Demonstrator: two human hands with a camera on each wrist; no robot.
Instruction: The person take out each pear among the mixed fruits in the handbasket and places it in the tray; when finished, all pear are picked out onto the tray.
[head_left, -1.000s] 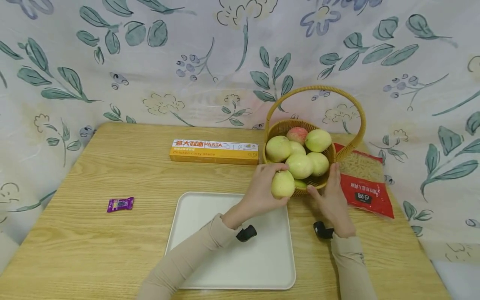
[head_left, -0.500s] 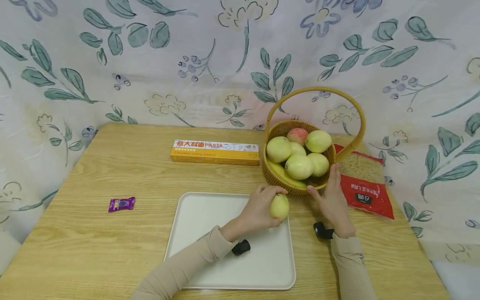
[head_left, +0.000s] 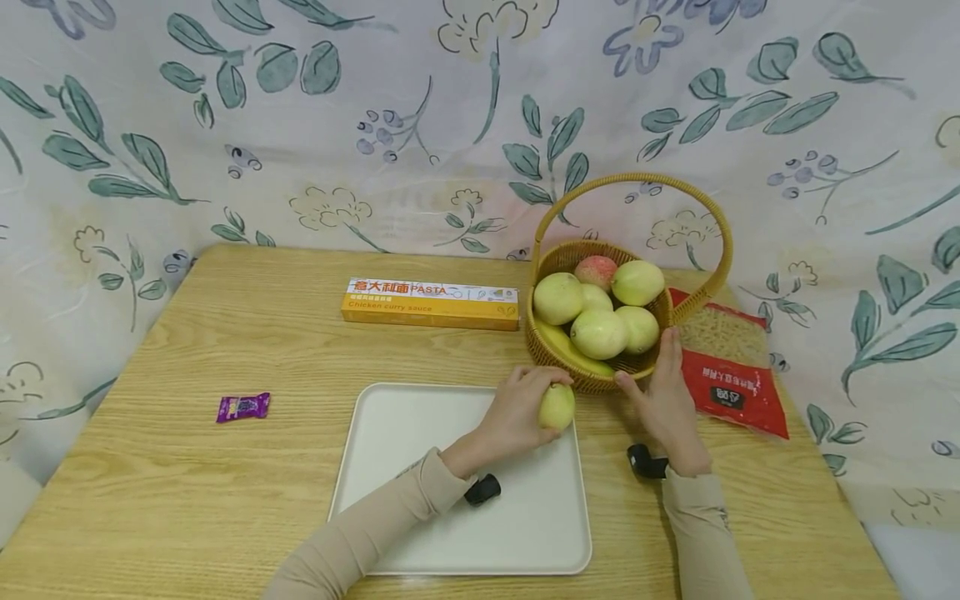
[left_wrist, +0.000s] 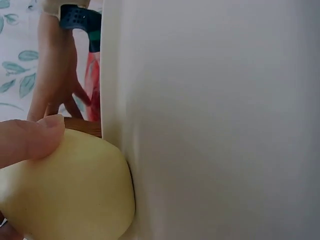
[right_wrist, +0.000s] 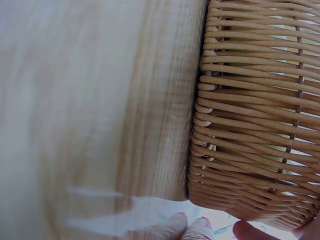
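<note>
My left hand [head_left: 517,412] grips a yellow-green apple [head_left: 557,407] low at the right rim of the white tray [head_left: 450,533]. In the left wrist view the thumb [left_wrist: 37,140] lies across the apple [left_wrist: 75,190], which sits against the tray's edge [left_wrist: 117,100]. My right hand [head_left: 666,408] rests on the front right side of the wicker basket [head_left: 555,360], fingers extended along its wall and thumb at its front. Several pale green fruits [head_left: 597,333], a reddish one [head_left: 596,272] and a banana-like yellow fruit [head_left: 566,350] fill the basket. The right wrist view shows the woven wall [right_wrist: 260,110] closely.
Left of the basket stands an orange and white pasta box [head_left: 429,307]. A red bag of pasta [head_left: 731,375] lies to the basket's right. A small purple wrapped candy [head_left: 243,407] is on the wooden table [head_left: 187,500], toward the left. Behind hangs a floral cloth [head_left: 420,125].
My left hand has carried the apple from the basket's front down and slightly left to the tray's right rim, moving little in the last half second. The right hand has stayed at the basket.
</note>
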